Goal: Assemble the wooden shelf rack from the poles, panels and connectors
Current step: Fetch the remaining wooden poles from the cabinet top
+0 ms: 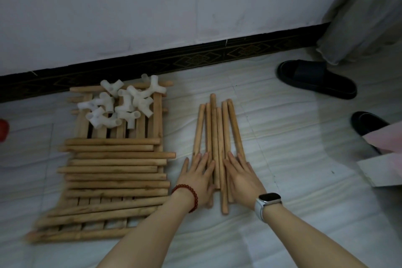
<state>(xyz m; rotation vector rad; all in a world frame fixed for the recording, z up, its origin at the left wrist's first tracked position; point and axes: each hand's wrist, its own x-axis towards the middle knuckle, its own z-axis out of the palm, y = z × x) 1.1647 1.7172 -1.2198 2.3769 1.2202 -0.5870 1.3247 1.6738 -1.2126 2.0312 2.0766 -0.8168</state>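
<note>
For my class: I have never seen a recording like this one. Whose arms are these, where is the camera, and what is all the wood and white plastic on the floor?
There is no machine here. The single picture comes from a camera worn on a person's head, looking forward and down, so the two arms reaching in from below are that person's own.

The left hand, with a red bead bracelet on its wrist, and the right hand, with a smartwatch, lie flat with straight fingers on a bundle of short wooden poles. They press on the poles; nothing is gripped.

To the left, longer wooden poles lie crosswise on slatted wooden panels. White plastic connectors are heaped on the far end of the panels.

Everything rests on a pale floor by a wall. Black slippers lie at the right.
</note>
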